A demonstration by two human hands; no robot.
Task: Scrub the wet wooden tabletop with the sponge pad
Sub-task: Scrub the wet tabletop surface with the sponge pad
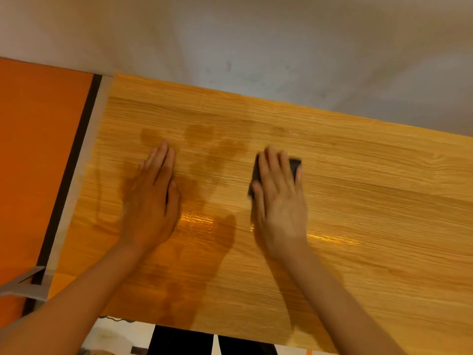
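The right hand point(279, 198) lies flat on a dark sponge pad point(295, 165) at centre right of the frame. The fingers are extended over the pad and press it onto the wooden tabletop point(384, 201); they do not curl round it. Only the pad's far corner and left edge show past the fingers; the rest is covered by the hand.

The left hand point(153, 198) lies at centre left, fingers straight and together, palm down on the bare wood. It holds nothing and, by judgement, steadies the person against the table.

Condition of the surface:
- Dark damp patches point(217, 152) lie between the two hands and just beyond the left fingertips, toward the upper middle of the frame.
- Glossy wet streaks point(197, 221) lie near both wrists, in the lower centre.
- Further dark blotches reach the near table edge at the lower centre.
- The right third of the tabletop looks drier and uniform in tone; whether it has been scrubbed cannot be told.

Progress, as a judgement: scrubbing is under way, not complete. The pad sits at the right border of the wet zone. The damp area between the hands and the streaks toward the near edge remain to be worked.

An orange panel point(38, 162) stands at the left of the frame, and a pale wall point(256, 34) runs along the top.
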